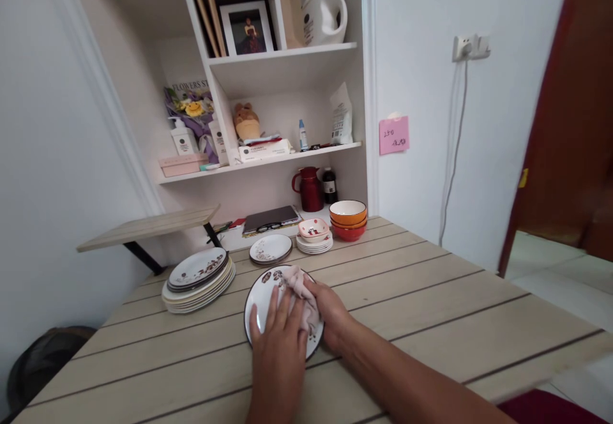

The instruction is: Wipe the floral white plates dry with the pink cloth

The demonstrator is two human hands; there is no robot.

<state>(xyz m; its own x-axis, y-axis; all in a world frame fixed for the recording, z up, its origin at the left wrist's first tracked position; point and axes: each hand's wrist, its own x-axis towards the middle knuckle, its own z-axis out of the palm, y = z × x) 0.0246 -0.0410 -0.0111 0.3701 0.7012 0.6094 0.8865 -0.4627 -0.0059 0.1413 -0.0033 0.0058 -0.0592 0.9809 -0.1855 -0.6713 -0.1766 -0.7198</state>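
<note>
A white plate (261,296) with a dark rim and brown flower print lies in front of me on the wooden table. My left hand (278,341) rests on its face with the fingers stretched out, beside a crumpled pale pink cloth (306,296). At the plate's right side, my right hand (330,312) grips the cloth, thumb on top; its other fingers are mostly hidden. Part of the cloth lies over the plate's printed flowers.
Left of the plate stands a stack of plates (198,283). Behind are smaller plates (271,248), small dishes (315,244) and stacked bowls (348,219). A raised wooden shelf (148,227) overhangs the back left. A red jug (310,191) stands farther back.
</note>
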